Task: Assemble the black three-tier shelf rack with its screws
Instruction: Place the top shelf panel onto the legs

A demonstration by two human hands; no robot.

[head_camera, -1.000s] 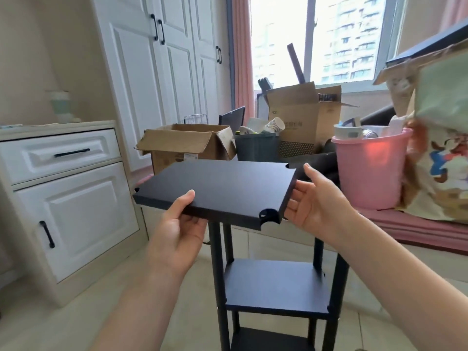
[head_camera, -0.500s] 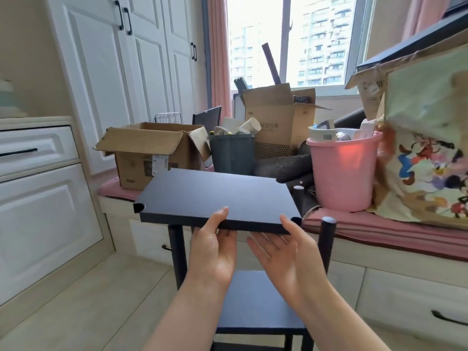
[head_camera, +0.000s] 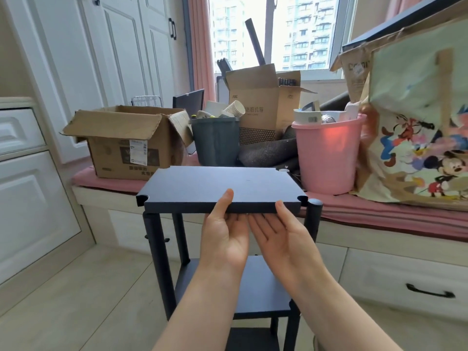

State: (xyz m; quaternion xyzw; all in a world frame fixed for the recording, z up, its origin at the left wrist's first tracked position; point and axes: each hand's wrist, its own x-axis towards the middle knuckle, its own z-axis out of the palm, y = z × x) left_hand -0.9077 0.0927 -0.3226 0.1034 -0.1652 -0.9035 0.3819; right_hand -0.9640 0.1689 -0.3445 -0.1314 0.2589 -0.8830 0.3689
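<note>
A black shelf board (head_camera: 215, 184) with notched corners lies level above the black rack's posts. My left hand (head_camera: 224, 234) holds its near edge, thumb on top and fingers underneath. My right hand (head_camera: 277, 236) holds the same edge just to the right, thumb up against the edge, fingers under the board. The near right post (head_camera: 314, 219) stands just outside the board's right notch. The near left post (head_camera: 158, 259) is under the left notch. A middle shelf (head_camera: 263, 287) sits fixed lower down, and a bottom shelf (head_camera: 253, 338) shows below it.
A window bench with a pink cushion (head_camera: 379, 214) runs behind the rack, carrying an open cardboard box (head_camera: 126, 143), a dark grey bin (head_camera: 216, 140), a pink bucket (head_camera: 328, 153) and a cartoon-print bag (head_camera: 417, 138). White cabinets (head_camera: 30, 193) stand to the left. Pale floor (head_camera: 88, 300) lies around the rack.
The board has swung from tilted to level and come down over the posts. Both hands slid from the board's sides to the middle of its near edge. The view has moved closer.
</note>
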